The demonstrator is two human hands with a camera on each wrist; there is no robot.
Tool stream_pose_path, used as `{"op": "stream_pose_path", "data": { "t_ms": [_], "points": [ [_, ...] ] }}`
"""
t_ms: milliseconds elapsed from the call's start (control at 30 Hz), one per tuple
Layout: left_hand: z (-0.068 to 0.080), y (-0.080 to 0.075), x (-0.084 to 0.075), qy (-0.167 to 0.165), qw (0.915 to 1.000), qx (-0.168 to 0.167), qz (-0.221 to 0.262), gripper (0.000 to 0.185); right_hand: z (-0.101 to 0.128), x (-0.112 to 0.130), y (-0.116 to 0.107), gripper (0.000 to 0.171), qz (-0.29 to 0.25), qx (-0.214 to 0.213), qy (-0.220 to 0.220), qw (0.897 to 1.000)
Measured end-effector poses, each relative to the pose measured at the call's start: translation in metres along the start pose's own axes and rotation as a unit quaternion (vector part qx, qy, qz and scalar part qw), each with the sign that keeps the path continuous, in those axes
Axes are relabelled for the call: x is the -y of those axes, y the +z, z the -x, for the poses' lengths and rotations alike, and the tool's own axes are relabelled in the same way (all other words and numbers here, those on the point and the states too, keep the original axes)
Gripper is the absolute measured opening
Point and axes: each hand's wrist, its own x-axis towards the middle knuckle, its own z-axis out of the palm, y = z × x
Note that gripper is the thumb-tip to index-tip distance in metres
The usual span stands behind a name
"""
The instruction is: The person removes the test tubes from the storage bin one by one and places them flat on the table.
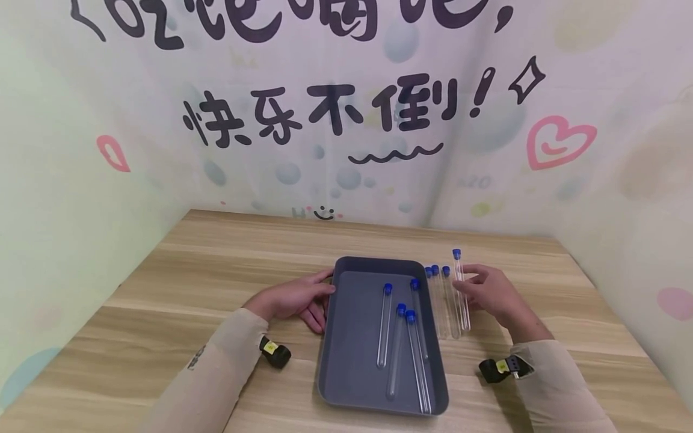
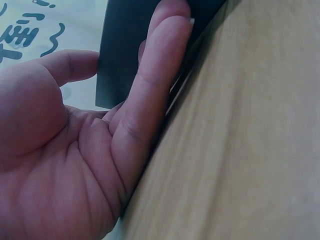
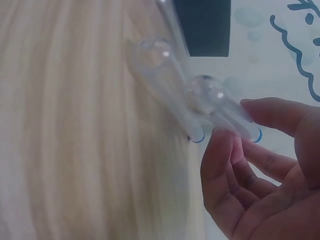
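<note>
Wooden worktop (image 1: pixel 216 282) under decorated walls. Right hand (image 1: pixel 495 294), fingers pinching one capped test tube (image 1: pixel 460 288) among loose tubes (image 1: pixel 441 300) right of the grey tray (image 1: pixel 352 337); left hand (image 1: pixel 295 299) lies flat, steadying the tray. Risk: neighbouring tubes roll if nudged.

Staged booth: wooden table (image 1: pixel 216 288), printed cartoon backdrop (image 1: pixel 346 120).

Left hand (image 1: pixel 295 299) lies flat, fingers straight, pointing right; right hand (image 1: pixel 489 293) hovers far right, fingers loosely curled, pinching
</note>
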Motion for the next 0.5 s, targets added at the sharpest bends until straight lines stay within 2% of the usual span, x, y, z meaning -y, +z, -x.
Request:
{"op": "stream_pose_path", "data": {
  "t_ms": [200, 500],
  "points": [
    [-0.0004, 0.0, 0.0004, -0.001, 1.0, -0.001, 0.001, 0.062, 0.0004, -0.0027, 0.0001, 0.059, 0.025, -0.003, 0.0, 1.0],
    [0.0003, 0.0002, -0.0002, 0.002, 1.0, 0.0, 0.003, 0.062, -0.0005, -0.0061, 0.0007, 0.062, 0.022, -0.006, 0.004, 1.0]
  ]
}}
